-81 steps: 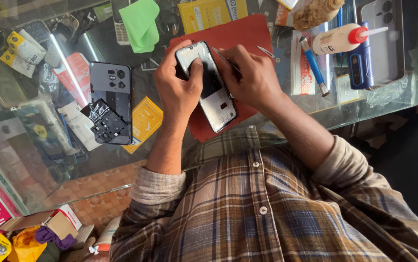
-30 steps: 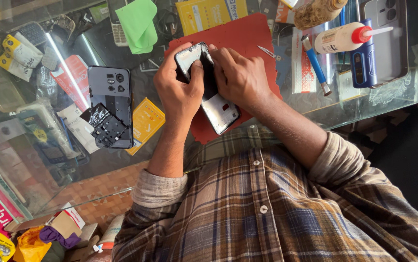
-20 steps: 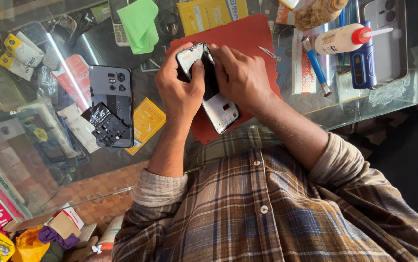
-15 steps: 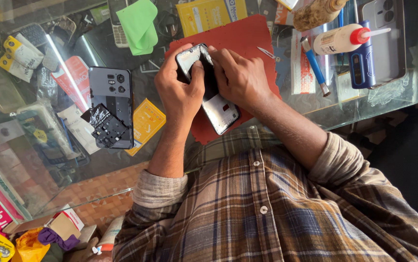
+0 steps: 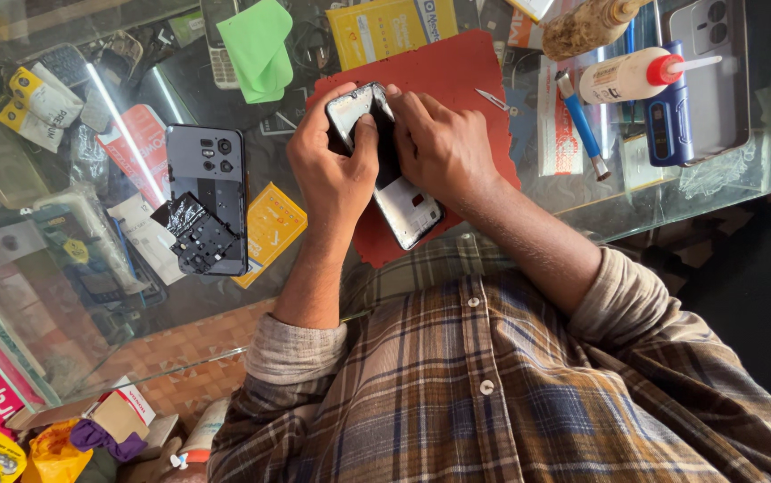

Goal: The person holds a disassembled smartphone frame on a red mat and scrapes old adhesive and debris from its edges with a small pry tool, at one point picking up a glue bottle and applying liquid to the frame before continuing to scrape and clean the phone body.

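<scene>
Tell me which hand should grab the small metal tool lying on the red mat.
Probably right. The right hand lies beside the small metal tool on the red mat, with only its fingertips on the phone. The left hand is wrapped around the phone's upper end, steadying it, and is farther off.

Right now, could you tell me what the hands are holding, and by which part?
Both hold one opened phone: the left hand wraps its top end, and the right hand presses on its middle.
</scene>
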Motion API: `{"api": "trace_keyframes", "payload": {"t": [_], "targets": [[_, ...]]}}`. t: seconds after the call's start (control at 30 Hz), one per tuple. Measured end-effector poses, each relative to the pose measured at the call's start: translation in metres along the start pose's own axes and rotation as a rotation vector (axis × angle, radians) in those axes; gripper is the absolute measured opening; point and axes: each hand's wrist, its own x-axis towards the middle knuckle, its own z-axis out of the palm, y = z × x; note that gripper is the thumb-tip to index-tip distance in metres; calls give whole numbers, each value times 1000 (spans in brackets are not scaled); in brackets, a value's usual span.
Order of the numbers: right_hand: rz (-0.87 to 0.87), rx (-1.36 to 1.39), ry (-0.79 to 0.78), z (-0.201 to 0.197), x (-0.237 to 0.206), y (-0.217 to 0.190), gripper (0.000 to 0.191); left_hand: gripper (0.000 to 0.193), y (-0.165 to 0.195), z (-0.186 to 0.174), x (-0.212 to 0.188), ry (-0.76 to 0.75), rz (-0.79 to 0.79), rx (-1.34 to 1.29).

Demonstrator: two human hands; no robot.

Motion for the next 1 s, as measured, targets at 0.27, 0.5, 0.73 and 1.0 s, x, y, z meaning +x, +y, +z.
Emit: {"api": "trace_keyframes", "payload": {"t": [0.27,0.5,0.73,1.0], "targets": [[-67,35,-31,-1,0,3,36,27,-1,-1,1,8,3,39],[18,-36,-106,-14,4,-4,35,28,-2,1,-1,0,25,50],[24,102,-77,-24,5,-1,22,29,5,2,0,8,34,102],[64,115,-59,-23,5,-1,17,31,12,7,3,28,46,137]]}}
